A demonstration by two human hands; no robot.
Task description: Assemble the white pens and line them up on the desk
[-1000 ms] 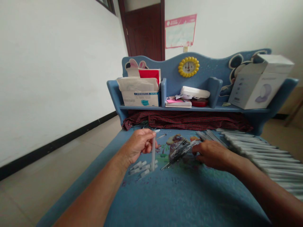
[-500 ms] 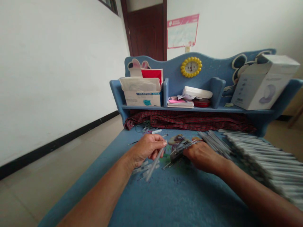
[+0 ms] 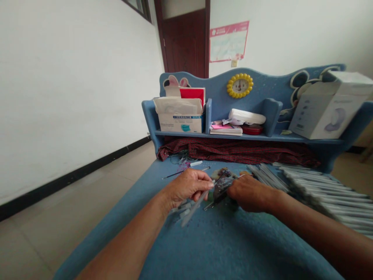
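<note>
My left hand (image 3: 188, 188) is closed in a pinch on a clear pen barrel (image 3: 192, 209) that slants down and to the left over the blue desk (image 3: 221, 249). My right hand (image 3: 247, 190) is closed on a thin refill (image 3: 217, 194) at the dark pile of refills (image 3: 222, 186), its tip close to the barrel's upper end. Small white pen caps (image 3: 183, 211) lie on the desk just under my left hand.
Rows of grey pen barrels (image 3: 317, 188) fill the desk's right side. A red plaid cloth (image 3: 239, 151) lies under the shelf, which holds a mask box (image 3: 180, 116), papers (image 3: 225, 128) and a white carton (image 3: 328, 107). A yellow clock (image 3: 239, 86) sits above.
My left hand tipped the barrel from upright to slanting and moved right. My right hand moved left to meet it with a refill. The camera shifted slightly.
</note>
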